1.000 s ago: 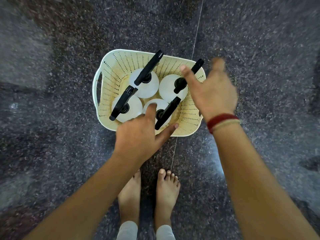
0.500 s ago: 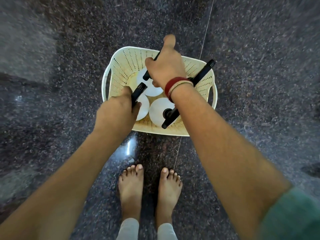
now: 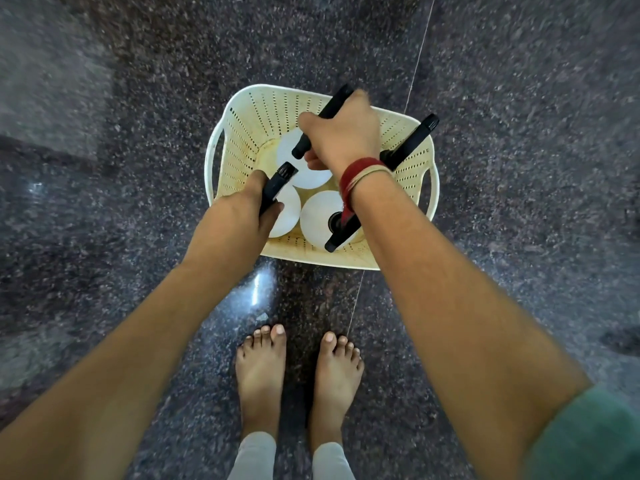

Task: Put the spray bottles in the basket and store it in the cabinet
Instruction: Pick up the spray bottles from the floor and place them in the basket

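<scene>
A cream perforated basket (image 3: 249, 119) stands on the dark speckled floor, seen from above. Several white spray bottles with black trigger heads stand upright inside it. My left hand (image 3: 242, 209) is closed around the black head of the near-left bottle (image 3: 289, 211). My right hand (image 3: 343, 136), with a red band at the wrist, grips the black head of the far-middle bottle (image 3: 306, 168). A third bottle (image 3: 317, 220) stands near the front wall, partly under my right wrist. A fourth bottle's black head (image 3: 415, 136) sticks out toward the right rim; its body is hidden.
My bare feet (image 3: 298, 372) stand just in front of the basket. A thin pale seam (image 3: 419, 60) runs across the polished granite floor (image 3: 519, 168) past the basket's right side. No cabinet is in view.
Both hands dropped into the basket and closed on two bottle heads. One second ago they hovered open above it. My view shifted so the basket sits a little to the right.
</scene>
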Demonstrator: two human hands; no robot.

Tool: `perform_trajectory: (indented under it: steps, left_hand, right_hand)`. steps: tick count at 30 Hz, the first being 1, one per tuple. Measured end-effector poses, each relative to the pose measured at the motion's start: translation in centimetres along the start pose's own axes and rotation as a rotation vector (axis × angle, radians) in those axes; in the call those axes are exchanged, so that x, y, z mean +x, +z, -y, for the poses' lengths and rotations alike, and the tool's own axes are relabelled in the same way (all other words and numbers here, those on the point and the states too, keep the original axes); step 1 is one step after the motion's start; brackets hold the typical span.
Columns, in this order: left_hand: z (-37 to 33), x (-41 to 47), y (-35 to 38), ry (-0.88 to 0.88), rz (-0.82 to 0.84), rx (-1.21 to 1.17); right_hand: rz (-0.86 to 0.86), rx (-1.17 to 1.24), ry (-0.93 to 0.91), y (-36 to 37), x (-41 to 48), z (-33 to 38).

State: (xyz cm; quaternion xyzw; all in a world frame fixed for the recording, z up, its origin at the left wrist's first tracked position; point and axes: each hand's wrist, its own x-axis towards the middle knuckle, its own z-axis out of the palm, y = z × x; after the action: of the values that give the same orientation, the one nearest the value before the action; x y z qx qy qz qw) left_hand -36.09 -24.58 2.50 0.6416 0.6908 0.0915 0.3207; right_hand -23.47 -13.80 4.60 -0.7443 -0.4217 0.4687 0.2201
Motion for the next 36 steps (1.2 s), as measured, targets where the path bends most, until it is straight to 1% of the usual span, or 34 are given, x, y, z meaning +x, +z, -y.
perform_trajectory:
  steps: [3, 5, 7, 10, 13, 15, 17, 23, 28, 31, 34, 36]
  left_hand:
    - [-0.3, 0.0, -0.1, -0.013, 0.023, 0.005]
    - [-0.4, -0.1, -0.5, -0.014, 0.028, 0.046]
    - [-0.4, -0.3, -1.0, -0.034, -0.012, 0.124]
    - [-0.4, -0.4, -1.7, -0.037, -0.091, 0.188]
    - [-0.4, -0.2, -1.9, -0.01, -0.072, 0.198]
    - [-0.6, 0.2, -1.8, 0.01, -0.041, 0.226]
    - [-0.7, 0.4, -1.7, 0.021, -0.02, 0.266]
    - [-0.9, 0.3, -1.2, 0.035, -0.039, 0.388]
    - [-0.6, 0.2, -1.0, 0.04, -0.056, 0.359]
    - [-0.1, 0.3, -1.0, 0.07, -0.045, 0.297]
    - [0.3, 0.4, -1.1, 0.099, -0.021, 0.263]
    - [0.1, 0.2, -1.6, 0.081, -0.005, 0.3]
  right_hand:
    - [-0.015, 0.022, -0.009, 0.3, -0.2, -0.5]
    - [0.009, 0.059, 0.033, 0.5, 0.0, -0.7]
    - [0.09, 0.109, 0.144, 0.8, 0.1, -0.7]
    - [0.193, 0.313, 0.328, 0.9, 0.2, -0.3]
    - [0.274, 0.488, 0.413, 0.3, 0.1, 0.3]
    - [0.321, 0.552, 0.4, 0.1, -0.1, 0.5]
    - [0.332, 0.572, 0.367, 0.1, -0.4, 0.5]
    - [0.276, 0.597, 0.326, 0.0, -1.1, -0.3]
    - [0.217, 0.692, 0.296, 0.5, -1.5, -0.5]
    - [0.208, 0.739, 0.297, 0.7, -1.6, -0.4]
    - [0.223, 0.719, 0.316, 0.5, -1.8, -0.3]
    - [0.239, 0.631, 0.351, -0.1, -2.2, 0.0]
